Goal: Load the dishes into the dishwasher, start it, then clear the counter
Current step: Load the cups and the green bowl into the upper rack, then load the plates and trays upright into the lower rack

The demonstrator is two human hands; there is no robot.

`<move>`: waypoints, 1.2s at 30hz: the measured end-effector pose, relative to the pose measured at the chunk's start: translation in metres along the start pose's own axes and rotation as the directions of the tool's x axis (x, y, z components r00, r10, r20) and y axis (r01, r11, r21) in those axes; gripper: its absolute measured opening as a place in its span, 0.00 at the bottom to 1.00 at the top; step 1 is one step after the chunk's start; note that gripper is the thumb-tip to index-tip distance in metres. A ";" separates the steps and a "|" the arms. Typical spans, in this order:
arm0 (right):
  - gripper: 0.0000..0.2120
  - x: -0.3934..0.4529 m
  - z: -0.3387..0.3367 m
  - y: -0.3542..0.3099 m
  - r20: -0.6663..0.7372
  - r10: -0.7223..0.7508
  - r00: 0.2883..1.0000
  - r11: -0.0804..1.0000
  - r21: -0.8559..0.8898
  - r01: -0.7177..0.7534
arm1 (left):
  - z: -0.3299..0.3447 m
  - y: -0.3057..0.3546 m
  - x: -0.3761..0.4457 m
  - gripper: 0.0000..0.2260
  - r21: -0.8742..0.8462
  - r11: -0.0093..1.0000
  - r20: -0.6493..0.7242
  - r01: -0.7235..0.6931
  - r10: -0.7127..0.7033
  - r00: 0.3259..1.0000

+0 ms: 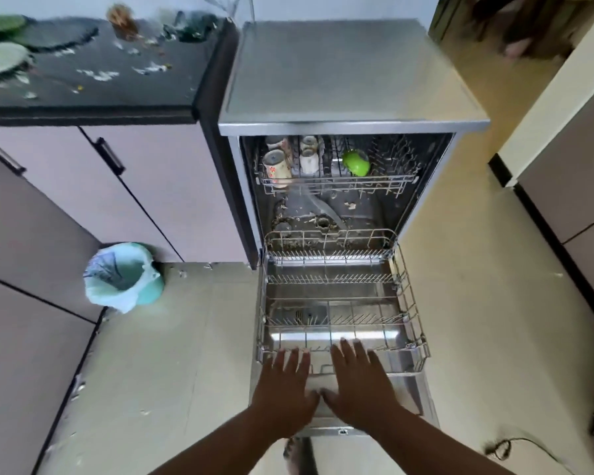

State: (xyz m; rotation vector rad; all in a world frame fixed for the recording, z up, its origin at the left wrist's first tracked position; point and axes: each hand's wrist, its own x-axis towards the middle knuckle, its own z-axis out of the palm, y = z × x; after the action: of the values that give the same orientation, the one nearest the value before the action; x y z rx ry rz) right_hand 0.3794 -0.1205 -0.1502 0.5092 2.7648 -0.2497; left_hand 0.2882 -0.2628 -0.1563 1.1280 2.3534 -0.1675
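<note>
Both hands are down at the lower rack point(340, 303), flat and spread, holding nothing. The left hand point(285, 382) and right hand point(360, 378) lie side by side, fingertips on the rack's front rail, palms over the dropped door point(405, 392). The rack stands pulled out and bare, running straight away from the fingers toward the tub. Up top, mugs point(276, 166) and a green cup point(356, 162) sit loaded. The plates point(0, 58) wait on the counter point(93, 90), far left, so the left hand looks nearer.
</note>
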 end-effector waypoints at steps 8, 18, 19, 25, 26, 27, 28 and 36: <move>0.40 -0.090 -0.020 -0.054 0.005 0.082 0.997 0.996 0.040 -0.082 | -0.007 -0.009 -0.106 0.39 -0.052 0.994 -0.112 0.098 -0.103 0.988; 0.41 -0.134 -0.073 -0.135 -0.103 0.054 0.993 0.998 0.021 -0.052 | -0.045 -0.052 -0.206 0.33 -0.113 0.988 -0.183 0.109 -0.128 0.975; 0.43 -0.131 -0.077 -0.148 -0.100 0.048 0.994 0.999 0.017 -0.046 | -0.046 -0.064 -0.210 0.34 -0.105 0.988 -0.192 0.113 -0.132 0.973; 0.58 -0.090 -0.099 -0.252 -0.096 -0.072 0.993 0.997 0.023 0.074 | -0.039 -0.159 -0.235 0.37 -0.120 0.984 -0.265 0.133 -0.161 0.951; 0.57 -0.078 -0.101 -0.276 -0.108 -0.071 0.992 0.997 0.029 0.074 | -0.041 -0.182 -0.242 0.41 -0.120 0.984 -0.280 0.134 -0.163 0.946; 0.53 -0.065 -0.104 -0.298 -0.130 -0.070 0.989 0.997 0.029 0.074 | -0.043 -0.205 -0.247 0.43 -0.107 0.984 -0.288 0.146 -0.171 0.942; 0.49 -0.053 -0.106 -0.323 -0.153 -0.072 0.986 0.997 0.026 0.077 | -0.043 -0.230 -0.250 0.42 -0.100 0.982 -0.292 0.160 -0.182 0.939; 0.48 0.027 -0.151 -0.455 -0.234 -0.114 0.966 0.991 0.035 0.126 | -0.086 -0.395 -0.257 0.32 -0.085 0.977 -0.431 0.195 -0.212 0.877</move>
State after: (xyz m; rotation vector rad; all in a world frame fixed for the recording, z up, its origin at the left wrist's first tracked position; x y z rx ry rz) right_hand 0.1447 -0.4968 0.0326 0.4060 3.0286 -0.3054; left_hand 0.0884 -0.6677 0.0043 0.9725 2.8631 0.0706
